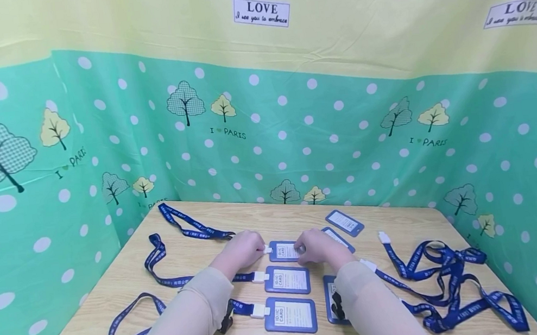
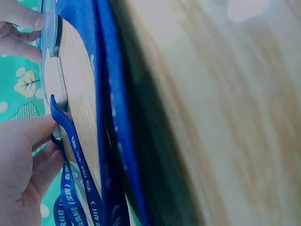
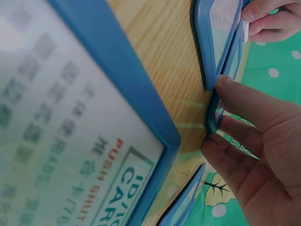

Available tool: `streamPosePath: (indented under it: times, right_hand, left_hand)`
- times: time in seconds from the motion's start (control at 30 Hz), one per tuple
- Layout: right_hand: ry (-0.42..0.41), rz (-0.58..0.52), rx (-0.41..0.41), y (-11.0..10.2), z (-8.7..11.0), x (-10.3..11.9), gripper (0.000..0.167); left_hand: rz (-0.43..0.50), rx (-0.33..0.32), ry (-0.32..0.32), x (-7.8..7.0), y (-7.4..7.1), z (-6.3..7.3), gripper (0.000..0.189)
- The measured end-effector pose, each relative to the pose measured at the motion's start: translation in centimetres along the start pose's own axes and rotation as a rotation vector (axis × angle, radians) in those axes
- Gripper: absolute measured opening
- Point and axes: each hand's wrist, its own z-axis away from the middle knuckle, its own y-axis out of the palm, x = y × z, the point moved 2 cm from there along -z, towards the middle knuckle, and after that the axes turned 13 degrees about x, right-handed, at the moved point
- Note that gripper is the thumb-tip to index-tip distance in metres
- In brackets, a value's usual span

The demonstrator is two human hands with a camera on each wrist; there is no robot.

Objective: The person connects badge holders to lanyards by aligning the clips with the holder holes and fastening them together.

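Note:
Both hands are at the far blue ID card holder (image 1: 285,251) in the column at mid-table. My left hand (image 1: 245,251) pinches the white clip (image 2: 55,84) of a blue lanyard (image 1: 191,227) between thumb and fingers, at the holder's left end. At the opposite end my right hand (image 1: 317,246) grips the holder's edge, thumb on one face and fingers on the other in the right wrist view. Nearer to me, a second card holder (image 1: 287,279) and a third card holder (image 1: 290,315) lie flat, each with a lanyard clip at its left end.
Right of the column lie another card holder (image 1: 329,286), partly under the right forearm, and two more beyond, the farther holder (image 1: 345,223) tilted. A tangle of blue lanyards (image 1: 449,279) with white clips covers the table's right side. A patterned curtain (image 1: 325,145) surrounds the wooden table (image 1: 393,329).

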Motion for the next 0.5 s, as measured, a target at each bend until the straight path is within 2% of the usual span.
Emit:
streamPosePath:
  times: [0.5]
  right_hand:
    - [0.008,-0.014,0.007,-0.13,0.08,0.15,0.039]
  left_hand:
    - [-0.029,0.004,-0.01,-0.43,-0.08,0.16,0.004]
